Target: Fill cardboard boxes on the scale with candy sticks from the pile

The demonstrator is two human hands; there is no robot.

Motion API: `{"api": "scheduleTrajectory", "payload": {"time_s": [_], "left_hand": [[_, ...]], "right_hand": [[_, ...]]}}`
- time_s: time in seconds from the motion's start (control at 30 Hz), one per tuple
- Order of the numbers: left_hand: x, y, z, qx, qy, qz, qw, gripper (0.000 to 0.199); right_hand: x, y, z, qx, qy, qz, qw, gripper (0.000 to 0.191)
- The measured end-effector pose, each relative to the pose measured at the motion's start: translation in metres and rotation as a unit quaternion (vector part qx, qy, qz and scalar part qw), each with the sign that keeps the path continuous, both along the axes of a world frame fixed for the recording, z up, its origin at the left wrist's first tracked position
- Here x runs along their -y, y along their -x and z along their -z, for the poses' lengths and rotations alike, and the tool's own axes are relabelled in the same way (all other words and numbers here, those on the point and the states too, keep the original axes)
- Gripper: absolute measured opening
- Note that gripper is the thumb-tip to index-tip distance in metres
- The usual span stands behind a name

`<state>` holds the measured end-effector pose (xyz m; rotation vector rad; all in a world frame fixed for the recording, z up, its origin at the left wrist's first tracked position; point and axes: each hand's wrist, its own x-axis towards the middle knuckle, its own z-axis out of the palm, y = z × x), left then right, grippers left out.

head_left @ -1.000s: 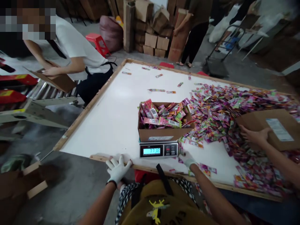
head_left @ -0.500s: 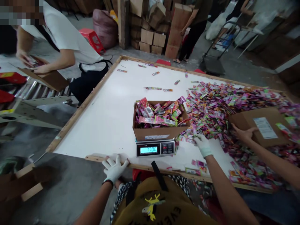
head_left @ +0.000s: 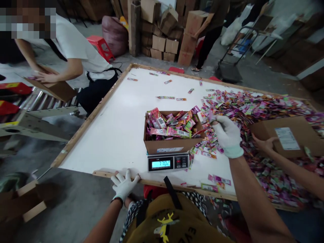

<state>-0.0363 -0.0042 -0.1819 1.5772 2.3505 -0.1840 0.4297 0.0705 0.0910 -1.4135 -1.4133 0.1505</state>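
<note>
My left hand point(head_left: 124, 185), in a white glove with bare fingertips, rests with fingers spread on the table's wooden front edge. My right hand point(head_left: 229, 135), gloved too, is raised beside the packet pile, its fingers pinched on a small packet point(head_left: 210, 116), partly blurred. Left of it a cardboard box point(head_left: 164, 146) full of pink, purple and green packets point(head_left: 179, 132) sits on a digital scale point(head_left: 181, 162) with a lit display. The large pile of packets point(head_left: 245, 108) spreads right of the box.
At the right, another person's hand point(head_left: 264, 143) holds a cardboard box point(head_left: 298, 135) on the pile. A person in white point(head_left: 73, 40) handles a carton point(head_left: 59, 90) by a roller conveyor at the left. Loose packets lie on the white table point(head_left: 111, 125).
My right hand has risen from the table near the scale, with a packet in its fingers. My left hand has stayed at the edge. The person at the left has moved their hands over the carton.
</note>
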Motion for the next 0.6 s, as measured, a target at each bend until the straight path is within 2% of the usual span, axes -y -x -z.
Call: {"api": "scheduleTrajectory", "payload": {"time_s": [0.1, 0.2, 0.23, 0.3, 0.4, 0.43, 0.5, 0.6], "left_hand": [[-0.001, -0.001, -0.003, -0.026, 0.003, -0.002, 1.0, 0.088], [-0.001, -0.004, -0.01, -0.041, 0.029, 0.001, 0.999, 0.086], [-0.001, -0.005, -0.014, -0.047, 0.037, 0.001, 0.998, 0.085], [0.0, -0.007, -0.022, -0.057, 0.057, -0.004, 0.997, 0.084], [0.002, -0.01, -0.031, -0.056, 0.084, -0.011, 0.995, 0.084], [0.003, -0.01, -0.033, -0.052, 0.088, -0.015, 0.995, 0.083], [0.005, -0.009, -0.034, -0.042, 0.087, -0.024, 0.995, 0.083], [0.009, -0.005, -0.034, -0.011, 0.088, -0.037, 0.995, 0.086]], "right_hand": [[-0.002, 0.018, -0.034, 0.085, -0.029, -0.069, 0.994, 0.035], [0.003, 0.02, -0.045, 0.202, -0.021, -0.137, 0.969, 0.035], [0.005, 0.02, -0.044, 0.256, 0.001, -0.174, 0.951, 0.036], [0.004, 0.023, -0.037, 0.373, 0.069, -0.242, 0.893, 0.037], [-0.006, 0.041, -0.023, 0.495, 0.177, -0.263, 0.809, 0.023], [-0.011, 0.049, -0.019, 0.511, 0.202, -0.256, 0.795, 0.017], [-0.023, 0.068, -0.014, 0.518, 0.236, -0.24, 0.786, 0.018], [-0.051, 0.102, -0.015, 0.507, 0.25, -0.22, 0.795, 0.026]]}}
